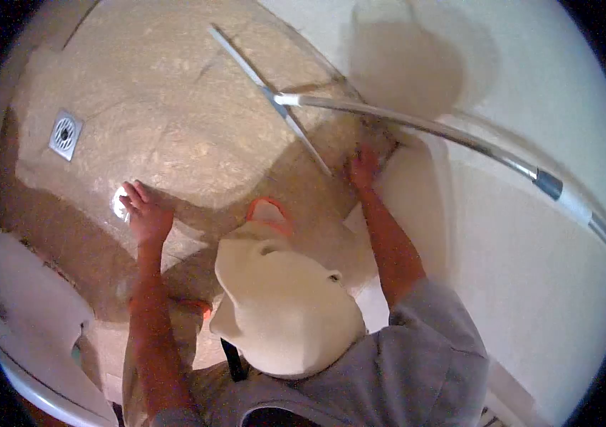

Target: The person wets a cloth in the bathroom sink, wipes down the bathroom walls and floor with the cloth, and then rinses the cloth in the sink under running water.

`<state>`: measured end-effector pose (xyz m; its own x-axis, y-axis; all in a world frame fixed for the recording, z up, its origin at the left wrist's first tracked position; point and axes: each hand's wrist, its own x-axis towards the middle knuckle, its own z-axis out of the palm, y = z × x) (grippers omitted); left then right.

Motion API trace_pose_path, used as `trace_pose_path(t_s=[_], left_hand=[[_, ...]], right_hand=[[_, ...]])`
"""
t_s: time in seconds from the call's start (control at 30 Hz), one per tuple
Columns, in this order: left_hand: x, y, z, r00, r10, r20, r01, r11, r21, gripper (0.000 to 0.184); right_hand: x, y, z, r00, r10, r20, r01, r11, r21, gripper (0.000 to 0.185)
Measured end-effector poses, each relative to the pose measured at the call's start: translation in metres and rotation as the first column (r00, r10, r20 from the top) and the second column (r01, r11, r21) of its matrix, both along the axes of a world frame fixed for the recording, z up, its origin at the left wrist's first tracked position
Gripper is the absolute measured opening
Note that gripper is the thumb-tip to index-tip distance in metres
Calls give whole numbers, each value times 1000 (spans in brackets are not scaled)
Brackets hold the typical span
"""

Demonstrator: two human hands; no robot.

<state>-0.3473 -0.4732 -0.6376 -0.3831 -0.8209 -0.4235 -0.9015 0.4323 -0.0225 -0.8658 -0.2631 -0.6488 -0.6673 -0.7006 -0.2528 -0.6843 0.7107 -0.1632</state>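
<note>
My left hand [150,215] is on the wet, brown-patterned floor [175,142], its fingers curved over a small white thing [119,205]. Most of that thing lies under the fingers, and I cannot tell whether it is a cloth, a sponge or something else. On the other side, my right hand [364,166] rests in shadow low down by the foot of the pale wall, fingers stretched out with nothing seen in them. A floor squeegee lies close to it; the blade [294,127] slants across the floor and ends just left of the right hand.
The squeegee's long metal handle [445,130] runs right along the white wall [531,285]. A square metal drain [66,134] is set in the floor at left. A white curved fixture [32,299] stands at lower left. Orange-edged footwear [272,213] shows beside my light-clothed knee.
</note>
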Motion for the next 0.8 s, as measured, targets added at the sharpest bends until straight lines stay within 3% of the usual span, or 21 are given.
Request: trace_pose_path(t_s=[0.03,0.07,0.17,0.23,0.27,0.3,0.37,0.4,0.43,0.5,0.57,0.6,0.7,0.77,0.8], left_hand=[[-1,0,-3,999,-34,17,34,999,-17,98],[-17,-6,26,986,161,43,-164,981,101,96],[0,-4,17,998,50,-40,-51,999,-4,94],[9,-4,10,998,16,-60,-15,1000,19,94],[12,-5,7,997,-9,-74,10,1000,3,94],[16,-5,4,996,-39,-85,38,999,-11,94],[21,-8,-1,995,-61,-83,60,998,-14,94],[20,-8,-2,994,-71,-83,70,997,-17,93],[15,-10,6,998,-48,-48,49,999,16,93],[6,-13,21,1000,-3,28,1,998,69,91],[21,-14,2,996,-87,-10,87,996,33,90],[29,-16,-7,991,-132,-28,132,991,10,90],[32,-27,-11,993,-95,-73,100,993,61,87],[28,-33,-4,992,-100,-72,108,985,131,80],[36,-39,-14,989,-110,-102,127,976,176,77]], right_hand=[[10,-1,-6,994,83,-67,-84,996,-6,54],[15,-3,-11,982,154,-112,-155,988,-4,54],[-21,5,-41,905,368,-214,-397,910,-114,55],[-68,0,-46,957,224,-186,-246,963,-106,54],[-110,13,-59,861,376,-343,-319,923,214,53],[-142,29,-85,722,550,-420,-305,797,521,53],[-168,30,-126,922,174,-346,-127,980,152,52],[-172,40,-133,967,-16,-254,9,1000,-30,51],[-156,49,-124,904,189,-383,-163,982,99,51],[-108,65,-107,631,579,-517,-419,815,401,51],[-55,54,-95,917,145,-372,-159,987,-9,52],[-31,53,-93,972,-77,-220,35,981,-191,52],[20,78,-96,975,129,-178,-108,987,122,56],[83,86,-79,952,-2,-305,-32,994,-107,61],[118,97,-68,980,-7,-197,-11,996,-87,62]])
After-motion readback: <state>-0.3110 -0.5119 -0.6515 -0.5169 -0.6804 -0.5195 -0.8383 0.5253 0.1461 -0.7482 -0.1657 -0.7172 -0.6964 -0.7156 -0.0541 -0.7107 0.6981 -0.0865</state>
